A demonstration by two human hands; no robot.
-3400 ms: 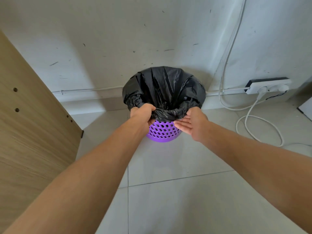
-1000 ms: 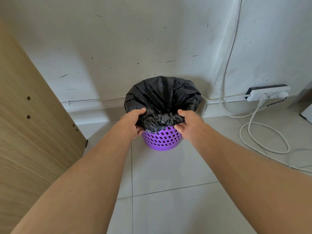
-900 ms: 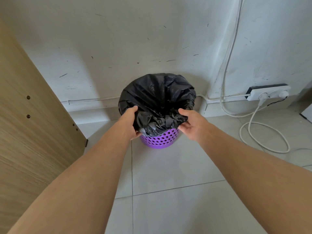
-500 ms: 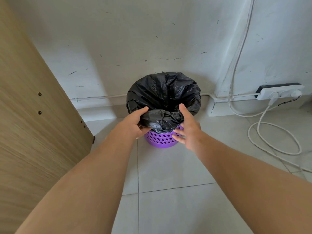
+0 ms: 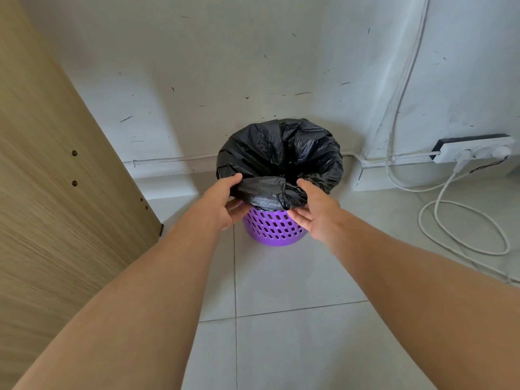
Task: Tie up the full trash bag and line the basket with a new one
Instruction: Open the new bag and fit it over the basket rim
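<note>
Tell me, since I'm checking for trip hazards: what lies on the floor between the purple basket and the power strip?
Head view: white cables loop over the tiles between the purple basket and the power strip.

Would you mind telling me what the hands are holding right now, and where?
The left hand pinches the bag at its folded-over near rim. The right hand, fingers straight, only touches it.

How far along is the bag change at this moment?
Done: nothing visible; the black bag is untied, folded over the purple basket. In hand: left hand grips the near fold, right hand touches it. Left: lifting, tying, relining; no new bag shows.
</note>
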